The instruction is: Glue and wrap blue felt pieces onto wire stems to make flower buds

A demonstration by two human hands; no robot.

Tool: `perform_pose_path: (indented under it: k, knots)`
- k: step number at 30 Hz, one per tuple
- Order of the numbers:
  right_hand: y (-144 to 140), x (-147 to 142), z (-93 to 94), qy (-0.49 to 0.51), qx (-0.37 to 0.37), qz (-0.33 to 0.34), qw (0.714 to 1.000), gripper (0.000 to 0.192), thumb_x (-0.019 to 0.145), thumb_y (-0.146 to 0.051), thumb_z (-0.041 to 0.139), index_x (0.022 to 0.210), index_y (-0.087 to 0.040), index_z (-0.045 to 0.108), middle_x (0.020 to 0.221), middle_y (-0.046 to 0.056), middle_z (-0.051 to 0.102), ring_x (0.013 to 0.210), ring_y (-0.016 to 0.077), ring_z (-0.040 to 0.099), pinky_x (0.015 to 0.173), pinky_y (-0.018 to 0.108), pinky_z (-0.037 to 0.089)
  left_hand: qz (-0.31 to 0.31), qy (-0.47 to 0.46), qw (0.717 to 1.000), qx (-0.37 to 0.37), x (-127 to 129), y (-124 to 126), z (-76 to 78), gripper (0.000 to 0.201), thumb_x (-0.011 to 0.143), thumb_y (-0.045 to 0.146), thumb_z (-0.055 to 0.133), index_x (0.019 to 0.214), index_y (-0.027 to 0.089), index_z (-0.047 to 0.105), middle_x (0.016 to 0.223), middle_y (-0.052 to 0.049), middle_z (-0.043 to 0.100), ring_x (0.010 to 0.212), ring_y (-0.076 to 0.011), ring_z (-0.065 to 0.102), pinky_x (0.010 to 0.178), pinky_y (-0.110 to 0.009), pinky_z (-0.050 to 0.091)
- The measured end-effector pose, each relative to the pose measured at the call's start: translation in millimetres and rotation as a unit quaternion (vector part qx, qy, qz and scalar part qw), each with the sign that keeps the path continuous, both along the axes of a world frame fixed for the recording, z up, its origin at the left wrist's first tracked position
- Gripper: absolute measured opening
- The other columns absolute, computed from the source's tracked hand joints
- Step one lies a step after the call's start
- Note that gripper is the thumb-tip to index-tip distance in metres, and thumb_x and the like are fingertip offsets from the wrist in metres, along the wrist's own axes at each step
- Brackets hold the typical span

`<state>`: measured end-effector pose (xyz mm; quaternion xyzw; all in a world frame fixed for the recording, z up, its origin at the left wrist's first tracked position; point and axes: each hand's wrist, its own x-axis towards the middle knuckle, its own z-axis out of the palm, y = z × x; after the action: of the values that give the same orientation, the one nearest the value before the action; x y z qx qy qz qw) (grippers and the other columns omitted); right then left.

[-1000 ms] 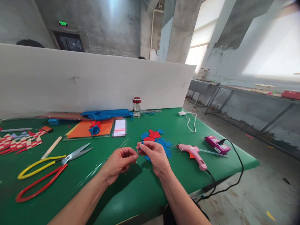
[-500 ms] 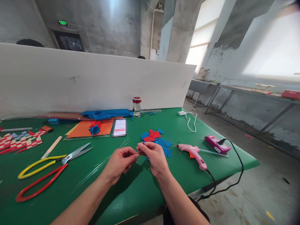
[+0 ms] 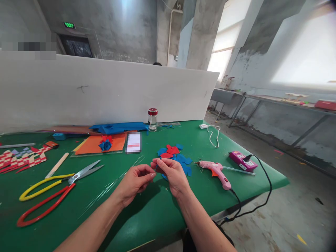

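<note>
Over the green table [image 3: 147,224], my left hand [image 3: 138,180] and my right hand [image 3: 170,175] almost meet, both with fingers pinched. Whatever lies between the fingertips is too small and too covered to name. Just beyond my right hand is a loose heap of blue paper pieces [image 3: 185,160] and red paper pieces [image 3: 172,149], partly hidden by it. Several thin wires [image 3: 105,190] lie slantwise beside my left hand. A pink glue gun [image 3: 215,168] rests on its side to the right of the heap.
Open scissors [image 3: 70,180] and a wooden stick [image 3: 57,164] lie left. A phone [image 3: 133,142], a blue-and-red paper flower [image 3: 105,144] on an orange sheet [image 3: 89,145] and a lidded jar [image 3: 152,120] stand farther back. A purple power strip [image 3: 243,160] sits right, before a white board [image 3: 147,91].
My right fingertips have shifted slightly up and to the left, with the fingers bent a little differently. My left hand stays nearly in place. The objects on the table have not moved.
</note>
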<state>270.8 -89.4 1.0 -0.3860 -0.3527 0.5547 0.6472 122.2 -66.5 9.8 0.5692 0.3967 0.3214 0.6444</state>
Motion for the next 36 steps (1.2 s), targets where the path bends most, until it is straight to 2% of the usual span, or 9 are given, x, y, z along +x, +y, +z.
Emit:
perform_pose_path:
  k: [4,6,12,19,27,36]
  knots:
    - [1,0,1.0,0.044,-0.017,0.035,0.998,0.049,0.068,-0.06,0.076,0.094,-0.018,0.077,0.088,0.008,0.075,0.081,0.0188,0.069,0.083,0.033,0.051,0.047,-0.019,0.998,0.027,1,1,-0.8,0.036,0.066,0.047,0.081,0.076,0.017,0.063,0.059,0.007,0.05,0.043,-0.0022,0.033,0.039,-0.016,0.017]
    - [2,0,0.0,0.059,-0.031,0.04,0.997,0.053,0.07,-0.064,0.073,0.094,-0.018,0.077,0.088,0.009,0.075,0.079,0.018,0.068,0.083,0.033,0.05,0.062,-0.028,0.997,0.029,1,1,-0.3,0.037,0.066,0.047,0.081,0.077,0.016,0.063,0.059,0.007,0.05,0.043,-0.0023,0.034,0.039,-0.016,0.018]
    - [3,-6,-5.9,0.017,0.007,0.039,0.999,0.036,0.064,-0.049,0.083,0.082,-0.018,0.079,0.082,0.005,0.074,0.077,0.0148,0.065,0.08,0.029,0.049,0.056,-0.032,0.998,0.028,2,0,2.0,0.036,0.067,0.046,0.081,0.076,0.015,0.064,0.06,0.005,0.052,0.043,-0.0022,0.036,0.038,-0.015,0.019]
    - [3,-9,-7.5,0.059,-0.004,0.022,0.998,0.03,0.056,-0.041,0.089,0.071,-0.019,0.076,0.081,0.004,0.074,0.076,0.0156,0.064,0.081,0.03,0.049,0.052,-0.031,0.998,0.029,3,-2,3.5,0.038,0.065,0.047,0.082,0.074,0.016,0.062,0.058,0.006,0.051,0.042,-0.0022,0.036,0.036,-0.013,0.021]
    - [3,-9,-7.8,0.016,0.006,0.002,1.0,0.027,0.062,-0.042,0.083,0.073,-0.018,0.077,0.077,0.003,0.072,0.073,0.0143,0.061,0.076,0.028,0.046,0.058,-0.028,0.997,0.041,5,-2,1.0,0.037,0.065,0.047,0.082,0.072,0.016,0.062,0.059,0.006,0.052,0.043,-0.0033,0.04,0.034,-0.013,0.029]
    - [0,-20,-8.4,0.042,0.014,-0.045,0.998,0.019,0.064,-0.035,0.081,0.065,-0.018,0.073,0.067,0.001,0.068,0.065,0.0129,0.056,0.069,0.027,0.044,0.035,-0.047,0.997,0.045,8,-4,-1.3,0.035,0.067,0.045,0.081,0.072,0.015,0.063,0.059,0.005,0.053,0.044,-0.0051,0.043,0.035,-0.015,0.037]
